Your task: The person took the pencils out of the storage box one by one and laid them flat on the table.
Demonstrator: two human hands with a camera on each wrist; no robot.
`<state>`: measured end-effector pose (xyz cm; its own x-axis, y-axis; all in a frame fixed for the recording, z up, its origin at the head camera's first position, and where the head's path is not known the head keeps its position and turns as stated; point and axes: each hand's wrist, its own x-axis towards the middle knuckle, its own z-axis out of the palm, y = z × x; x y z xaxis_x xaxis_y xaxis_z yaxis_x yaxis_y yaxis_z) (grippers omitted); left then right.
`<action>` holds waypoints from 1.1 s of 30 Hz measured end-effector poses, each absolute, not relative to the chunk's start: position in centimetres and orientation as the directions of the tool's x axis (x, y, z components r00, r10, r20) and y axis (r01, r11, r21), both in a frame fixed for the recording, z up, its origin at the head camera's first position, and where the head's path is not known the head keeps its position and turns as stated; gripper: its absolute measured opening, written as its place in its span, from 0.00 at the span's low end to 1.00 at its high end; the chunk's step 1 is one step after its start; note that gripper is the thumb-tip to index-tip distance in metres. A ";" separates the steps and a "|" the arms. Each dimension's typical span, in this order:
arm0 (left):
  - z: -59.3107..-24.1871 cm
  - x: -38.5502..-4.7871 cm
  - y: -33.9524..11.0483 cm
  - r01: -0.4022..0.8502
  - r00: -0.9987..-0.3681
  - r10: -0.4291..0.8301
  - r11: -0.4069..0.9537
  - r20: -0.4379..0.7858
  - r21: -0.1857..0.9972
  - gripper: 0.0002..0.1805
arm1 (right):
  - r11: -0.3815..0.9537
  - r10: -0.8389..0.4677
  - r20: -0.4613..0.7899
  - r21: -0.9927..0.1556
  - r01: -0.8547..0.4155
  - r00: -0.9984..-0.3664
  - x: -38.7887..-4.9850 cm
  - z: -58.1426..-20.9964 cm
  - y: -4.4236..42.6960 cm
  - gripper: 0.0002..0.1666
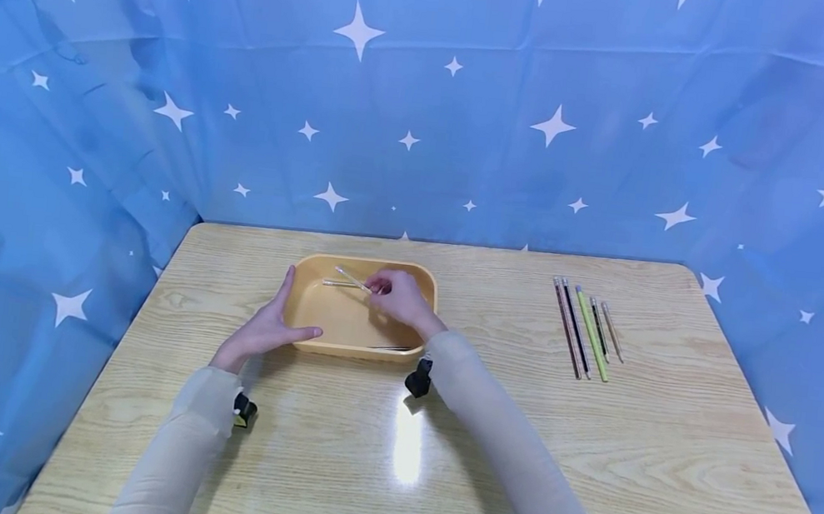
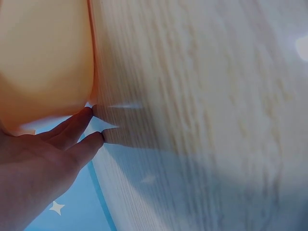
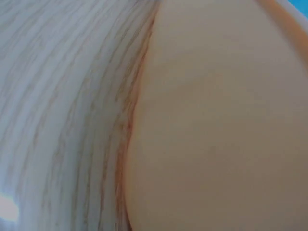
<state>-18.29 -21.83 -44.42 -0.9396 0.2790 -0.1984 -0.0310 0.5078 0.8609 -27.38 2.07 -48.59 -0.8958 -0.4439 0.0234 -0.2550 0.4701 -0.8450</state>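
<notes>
A shallow yellow-orange tray (image 1: 342, 350) lies near the back of the table, left of centre. My left hand (image 1: 270, 328) rests against its left end, fingers straight along the side and thumb over the front corner. The fingers (image 2: 79, 142) also show beside the tray wall in the left wrist view. Inside the tray, my right hand (image 1: 402, 298) pinches a pale pencil (image 1: 351, 277), tilted with its far end up to the left. Another pale pencil (image 1: 334, 283) lies just under it. A thin dark pencil (image 1: 389, 348) lies along the front wall. The right wrist view shows only tray (image 3: 221, 120) and table.
To the right, a row of pencils lies side by side on the wooden table (image 1: 663, 451): a brown one (image 1: 566, 328), a dark one (image 1: 576, 329), a lime-green one (image 1: 591, 334) and shorter ones (image 1: 606, 332). A blue star-patterned curtain (image 1: 471, 129) hangs behind and at both sides.
</notes>
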 end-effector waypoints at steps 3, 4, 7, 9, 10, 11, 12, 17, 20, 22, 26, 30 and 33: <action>-44.3 -18.2 -21.8 -0.032 -0.940 0.278 0.507 -0.198 0.861 0.62 | 0.426 -0.417 0.038 -0.874 -0.232 -0.908 -27.2 -48.3 2.2 0.12; -44.3 -18.2 -21.8 -0.031 -0.940 0.278 0.508 -0.198 0.861 0.62 | 0.415 -0.410 0.042 -0.881 -0.227 -0.911 -27.1 -48.2 2.3 0.11; -44.5 -18.2 -21.8 -0.029 -0.940 0.280 0.509 -0.197 0.860 0.62 | 0.382 -0.399 0.049 -0.899 -0.215 -0.915 -27.0 -47.9 2.6 0.11; -44.8 -18.4 -21.9 -0.024 -0.940 0.281 0.506 -0.191 0.862 0.62 | 0.376 -0.397 0.054 -0.901 -0.216 -0.916 -26.9 -47.7 2.8 0.11; -45.1 -18.5 -22.0 -0.023 -0.941 0.280 0.502 -0.188 0.865 0.63 | 0.375 -0.397 0.060 -0.900 -0.221 -0.916 -26.8 -47.5 3.0 0.11; -45.5 -18.6 -22.1 -0.021 -0.942 0.279 0.500 -0.184 0.866 0.63 | 0.375 -0.396 0.062 -0.900 -0.223 -0.916 -26.8 -47.4 3.1 0.11; -45.9 -18.8 -22.3 -0.020 -0.943 0.277 0.500 -0.183 0.866 0.64 | 0.373 -0.395 0.066 -0.900 -0.225 -0.916 -26.7 -47.2 3.3 0.12; -48.0 -19.7 -23.1 -0.009 -0.949 0.263 0.529 -0.174 0.849 0.67 | 0.340 -0.392 0.079 -0.913 -0.224 -0.917 -26.5 -46.1 4.0 0.12; -48.4 -19.9 -23.2 -0.002 -0.951 0.260 0.533 -0.166 0.846 0.67 | 0.319 -0.389 0.087 -0.921 -0.222 -0.917 -26.3 -45.5 4.5 0.12; -48.5 -19.9 -23.2 -0.001 -0.952 0.259 0.530 -0.163 0.848 0.67 | 0.313 -0.386 0.091 -0.923 -0.223 -0.918 -26.2 -45.2 4.8 0.13; -48.3 -19.8 -23.1 -0.009 -0.951 0.258 0.532 -0.172 0.847 0.67 | 0.318 -0.382 0.098 -0.920 -0.230 -0.919 -26.0 -44.7 5.5 0.13; -46.9 -19.2 -22.6 -0.020 -0.947 0.266 0.512 -0.181 0.859 0.65 | 0.334 -0.364 0.103 -0.913 -0.233 -0.926 -26.0 -44.4 6.5 0.13; -45.3 -18.7 -22.1 -0.031 -0.944 0.269 0.498 -0.189 0.867 0.63 | 0.336 -0.349 0.099 -0.915 -0.222 -0.932 -26.0 -44.4 7.5 0.12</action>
<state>-18.67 -22.14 -45.34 -0.9444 0.2692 -0.1890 -0.0314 0.4981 0.8665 -26.04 7.47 -44.35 -0.9320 -0.3487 0.0987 -0.2225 0.3355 -0.9154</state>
